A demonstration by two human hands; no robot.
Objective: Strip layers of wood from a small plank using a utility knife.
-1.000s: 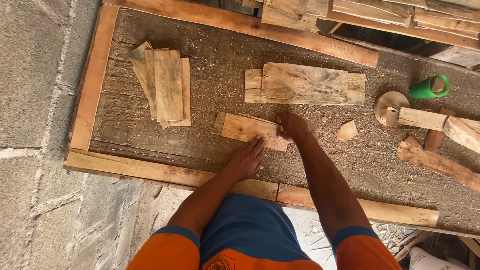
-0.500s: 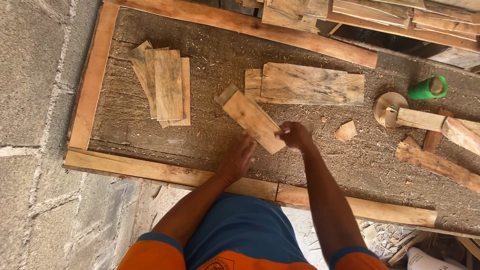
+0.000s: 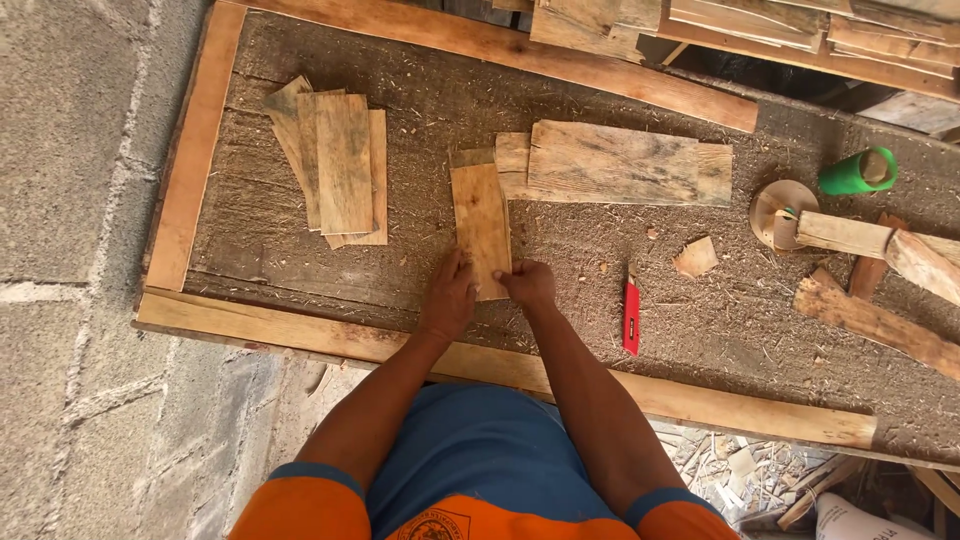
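Observation:
A short wooden board lies lengthwise on the sawdust-covered bench, pointing away from me. My left hand presses its near left edge and my right hand grips its near right corner. A red flat pencil lies on the bench just right of my right hand. A wider plank lies crosswise beyond the board.
A stack of short boards sits at the left. A small wood chip, a round wooden disc, a green cylinder and rough wood pieces lie at the right. Wooden rails frame the bench; concrete blocks lie to the left.
The board has been turned from a diagonal, lifted position to lie straight and flat on the bench. Both hands now hold its near end. The red pencil has come into view.

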